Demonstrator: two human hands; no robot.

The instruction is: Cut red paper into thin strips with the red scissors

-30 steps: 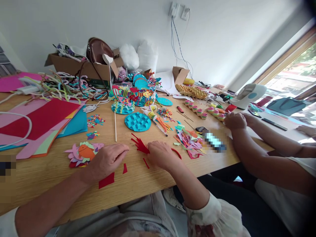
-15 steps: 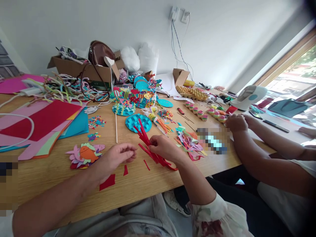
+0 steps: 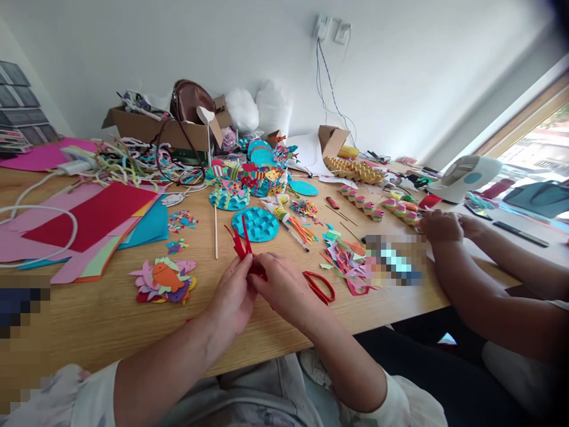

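Observation:
Red paper strips [image 3: 242, 243] are bunched between my two hands, their ends sticking up over the table. My left hand [image 3: 233, 290] is wrapped round the lower part of the bunch. From the right, my right hand [image 3: 282, 287] pinches the same strips, its fingertips against the left hand's. Red-handled scissors [image 3: 320, 287] lie just right of my right hand, their blades hidden behind it. Beyond the strips rests a round blue piece with raised paper folds [image 3: 255, 224]. Paper fish cutouts [image 3: 166, 279] lie piled left of my hands.
Coloured paper sheets [image 3: 84, 216] cover the left side. A white stick [image 3: 216, 231] stands upright, and paper scraps [image 3: 347, 261] lie to the right. A co-worker's hands [image 3: 444, 226] work at far right, near a white fan [image 3: 466, 178]. A cardboard box [image 3: 151, 133] stands behind.
My right hand has gathered the red strips off the table, and my left hand has closed round them too. The scissors' handles now show. My view has shifted slightly left.

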